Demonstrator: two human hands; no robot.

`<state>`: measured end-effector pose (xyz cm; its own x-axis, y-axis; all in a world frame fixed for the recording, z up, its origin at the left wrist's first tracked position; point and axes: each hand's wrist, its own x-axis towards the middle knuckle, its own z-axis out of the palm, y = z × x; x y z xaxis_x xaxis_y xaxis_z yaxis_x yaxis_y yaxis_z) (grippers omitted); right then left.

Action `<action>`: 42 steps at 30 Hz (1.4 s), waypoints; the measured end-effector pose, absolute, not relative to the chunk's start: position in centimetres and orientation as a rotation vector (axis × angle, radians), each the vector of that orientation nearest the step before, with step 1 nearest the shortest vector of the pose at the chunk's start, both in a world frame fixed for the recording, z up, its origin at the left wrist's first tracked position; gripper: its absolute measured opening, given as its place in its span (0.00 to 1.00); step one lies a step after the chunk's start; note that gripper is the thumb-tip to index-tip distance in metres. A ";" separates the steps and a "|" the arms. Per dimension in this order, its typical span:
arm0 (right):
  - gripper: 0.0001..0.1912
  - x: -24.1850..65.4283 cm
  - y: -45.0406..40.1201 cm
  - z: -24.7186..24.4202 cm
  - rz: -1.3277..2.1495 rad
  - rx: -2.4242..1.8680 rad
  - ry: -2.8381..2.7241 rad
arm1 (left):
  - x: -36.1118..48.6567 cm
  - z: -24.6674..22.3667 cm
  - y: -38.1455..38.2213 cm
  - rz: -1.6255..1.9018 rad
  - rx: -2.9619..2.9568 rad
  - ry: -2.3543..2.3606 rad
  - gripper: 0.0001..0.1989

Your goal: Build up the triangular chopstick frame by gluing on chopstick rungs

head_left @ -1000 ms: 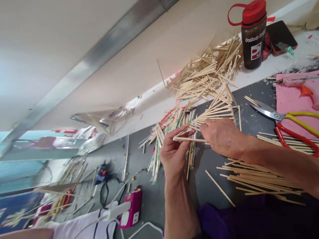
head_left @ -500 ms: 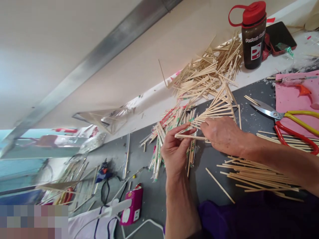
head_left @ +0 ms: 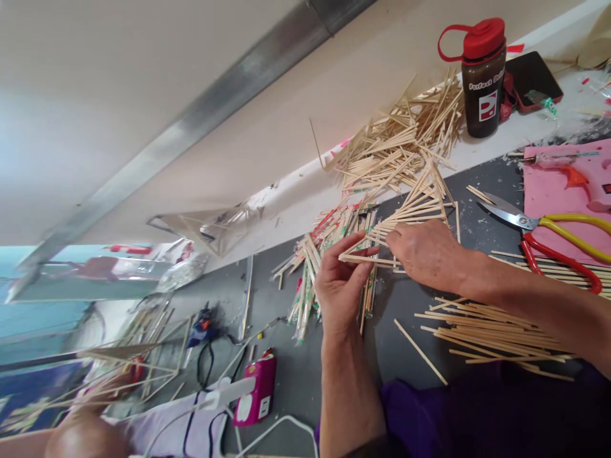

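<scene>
A lattice of thin wooden sticks [head_left: 413,210], like chopsticks fixed side by side, spans between my hands and slants up toward the back of the table. My left hand [head_left: 340,280] supports its near left corner, thumb and fingers curled round the stick ends. My right hand [head_left: 424,254] pinches the lattice's near side, its fingertips mostly hidden behind the knuckles. Behind my left hand lie wrapped chopsticks [head_left: 305,280] in printed plastic sleeves. Loose bare sticks [head_left: 482,331] are spread under my right forearm.
A heap of sticks [head_left: 405,140] lies against the wall beside a red-capped bottle [head_left: 483,83] and a phone [head_left: 534,83]. To the right are scissors [head_left: 529,222] and a glue gun [head_left: 573,175] on pink sheeting. A magenta box [head_left: 256,388] and cables lie left, near another person's hand [head_left: 109,388].
The view has shifted slightly, and both my hands keep nearly the same hold on the stick lattice. At the lower left, another person's hand and stick frame now show.
</scene>
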<state>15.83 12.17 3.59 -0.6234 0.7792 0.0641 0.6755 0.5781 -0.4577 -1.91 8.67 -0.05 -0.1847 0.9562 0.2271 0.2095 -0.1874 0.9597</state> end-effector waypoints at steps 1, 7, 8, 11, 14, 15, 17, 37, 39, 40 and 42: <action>0.14 15.9 12.2 3.7 0.586 -1.206 -2.556 | -1.9 -0.1 8.7 1.418 1.413 1.403 0.20; 0.15 15.9 12.1 3.9 0.584 -1.214 -2.561 | -2.0 -0.6 8.8 1.452 1.473 1.412 0.19; 0.15 15.9 12.1 3.9 0.581 -1.211 -2.559 | -2.0 -0.6 8.9 1.459 1.477 1.410 0.18; 0.15 15.9 12.1 3.8 0.572 -1.209 -2.551 | -1.9 -0.6 8.9 1.462 1.468 1.408 0.16; 0.15 15.9 12.1 3.7 0.579 -1.208 -2.551 | -1.8 -0.5 8.8 1.459 1.454 1.410 0.16; 0.14 16.0 12.1 3.8 0.585 -1.206 -2.553 | -1.8 -0.6 8.8 1.458 1.458 1.406 0.16; 0.14 16.0 12.1 3.8 0.588 -1.200 -2.563 | -1.9 -0.7 8.9 1.457 1.470 1.395 0.16; 0.12 15.8 13.1 3.3 0.521 -1.270 -2.626 | 2.6 -0.2 3.8 1.089 0.950 1.530 0.14; 0.13 15.8 13.2 3.6 0.536 -1.302 -2.641 | 3.1 -0.7 4.8 1.067 0.915 1.480 0.15; 0.14 15.9 13.3 3.8 0.536 -1.313 -2.638 | 3.3 -0.8 5.2 1.058 0.916 1.468 0.15; 0.15 16.0 13.4 4.0 0.516 -1.329 -2.624 | 3.7 -1.0 5.8 1.041 0.926 1.448 0.14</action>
<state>15.95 13.35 4.01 -0.5941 0.8042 -0.0170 0.7508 0.5468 -0.3706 3.68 5.77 -0.98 -0.1220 0.9421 -0.3122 0.0043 0.3150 0.9491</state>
